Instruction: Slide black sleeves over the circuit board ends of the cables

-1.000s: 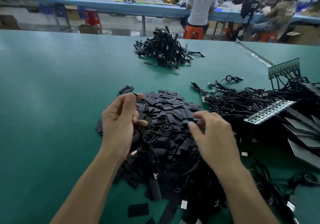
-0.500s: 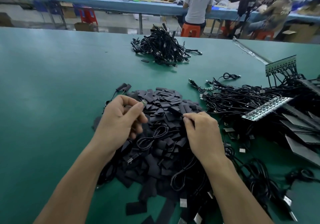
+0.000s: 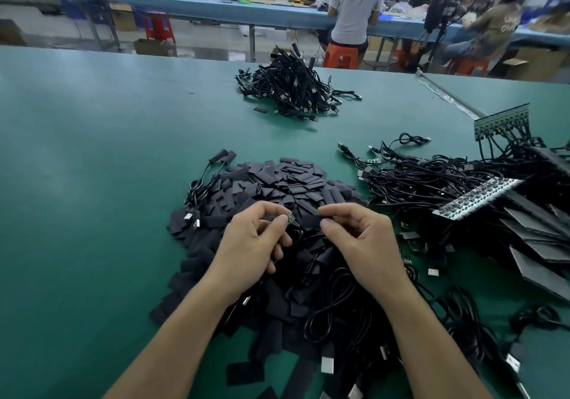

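Note:
My left hand [image 3: 253,244] pinches the small circuit board end [image 3: 290,219] of a black cable between thumb and forefinger. My right hand [image 3: 361,238] pinches a flat black sleeve [image 3: 310,221] right beside that board, its open end facing it; whether they touch is unclear. Both hands hover over a heap of loose black sleeves [image 3: 277,182] mixed with cables. The cable's lower run is lost among the heap.
A bundle of cables [image 3: 293,90] lies far across the green table [image 3: 92,167]. To the right sprawl tangled cables [image 3: 431,179], circuit board strips [image 3: 475,198] and dark flat sheets [image 3: 543,244]. People sit at a bench behind.
Both hands have come together above the heap. The right hand now holds a sleeve lifted from the pile, brought up to the board end in the left hand.

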Demonstrator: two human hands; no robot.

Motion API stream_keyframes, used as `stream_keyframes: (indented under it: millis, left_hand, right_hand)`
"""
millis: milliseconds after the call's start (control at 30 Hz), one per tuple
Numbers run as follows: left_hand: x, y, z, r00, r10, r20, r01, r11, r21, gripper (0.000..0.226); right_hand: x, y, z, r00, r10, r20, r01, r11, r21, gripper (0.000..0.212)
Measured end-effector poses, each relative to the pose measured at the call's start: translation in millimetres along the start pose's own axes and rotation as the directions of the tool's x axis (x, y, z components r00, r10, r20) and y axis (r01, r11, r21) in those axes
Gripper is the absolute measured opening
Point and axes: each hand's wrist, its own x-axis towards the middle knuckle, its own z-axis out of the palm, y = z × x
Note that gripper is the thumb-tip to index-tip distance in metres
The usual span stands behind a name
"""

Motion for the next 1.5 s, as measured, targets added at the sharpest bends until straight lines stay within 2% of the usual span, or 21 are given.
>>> stream_keyframes:
  millis: [133,300,467,667,767,1067,1500]
  left_hand:
    - [1.3,-3.1,2.0,0.999,-0.006,0.049,0.006,1.0,-0.001,0.026]
    - [2.1,-4.5,-0.9,0.992,0.016,0.122,-0.016,1.0,-0.003,0.018]
    - [2.7,-5.1,0.4,0.989,0.016,0.149,-0.014,1.0,-0.018,0.02]
    - [1.3,-0.3,-1.8,0.994,-0.044,0.098,0.051,0.996,-0.074,0.013]
    - [0.8,1.0,-4.7,0.994,-0.054,0.095,0.061,0.995,-0.078,0.01]
    - [0.1,0.2,-6.2,0.992,-0.045,0.117,0.054,0.996,-0.075,0.018]
    - [0.7,3.4,-8.1,0.987,-0.066,0.149,0.075,0.996,-0.057,0.024]
  right_hand:
    - [-0.1,-1.0,2.5,0.998,-0.014,0.068,0.012,0.999,0.041,0.024]
    - [0.1,-0.9,3.0,0.995,-0.014,0.102,0.01,0.999,0.038,0.022]
    - [-4.9,-5.1,4.5,0.983,-0.07,0.172,0.076,0.997,-0.028,0.035]
    - [-3.5,-1.8,4.0,0.995,-0.058,0.075,0.067,0.991,-0.114,0.027]
    - [-1.6,-2.0,2.4,0.997,-0.037,0.065,0.041,0.997,-0.067,0.025]
    - [0.7,3.0,-2.8,0.993,-0.019,0.113,0.017,1.0,0.015,0.024]
    - [0.1,-0.8,-4.2,0.986,-0.016,0.163,0.019,1.0,-0.013,0.029]
